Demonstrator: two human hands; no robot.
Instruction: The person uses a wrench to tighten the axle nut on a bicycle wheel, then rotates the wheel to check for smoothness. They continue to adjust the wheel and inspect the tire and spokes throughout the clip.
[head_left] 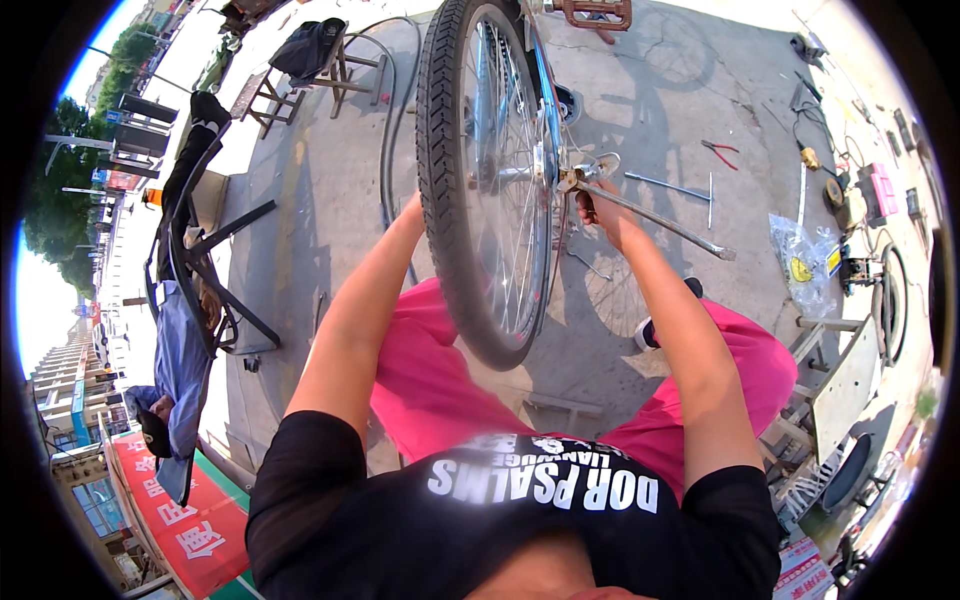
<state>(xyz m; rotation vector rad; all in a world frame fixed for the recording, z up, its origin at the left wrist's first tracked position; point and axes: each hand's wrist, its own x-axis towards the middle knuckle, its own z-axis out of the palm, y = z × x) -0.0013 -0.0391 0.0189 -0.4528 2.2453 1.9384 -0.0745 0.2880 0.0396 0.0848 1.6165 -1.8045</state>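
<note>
A bicycle wheel with a knobbly black tyre (437,150) stands upright before me, its spokes and lower tyre blurred. It sits in a blue bicycle frame (548,90). My left forearm reaches behind the tyre, which hides the fingers of my left hand (414,208). My right hand (604,212) is at the wheel's right side, just below the hub, with its fingers curled. Whatever those fingers grip is too small to make out. From the hub area a long metal bar (665,222), perhaps a kickstand, slants past that hand to the right.
Red-handled pliers (720,153), a T-shaped wrench (675,184) and a spanner (589,263) lie on the concrete. A plastic bag (806,262) and a wooden stool (842,392) are at right. Leftward are a hose (388,130), stools with a black bag (308,50), and a person reclining (183,330).
</note>
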